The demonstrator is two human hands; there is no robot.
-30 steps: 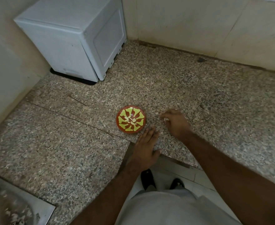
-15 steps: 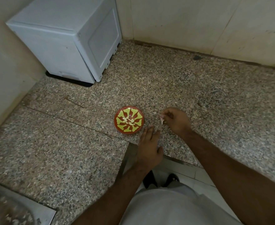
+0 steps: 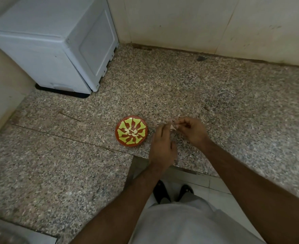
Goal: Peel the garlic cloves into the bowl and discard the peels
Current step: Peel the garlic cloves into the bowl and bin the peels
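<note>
Both the left hand (image 3: 162, 145) and right hand (image 3: 192, 130) pinch a small pale papery garlic clove (image 3: 173, 127) just right of the round red-and-yellow patterned bowl (image 3: 131, 131); a slip would likely drop it onto the speckled granite counter (image 3: 233, 110).

A home kitchen: speckled granite counter (image 3: 215, 95), tiled walls (image 3: 189, 22), white appliance (image 3: 44, 50).
</note>
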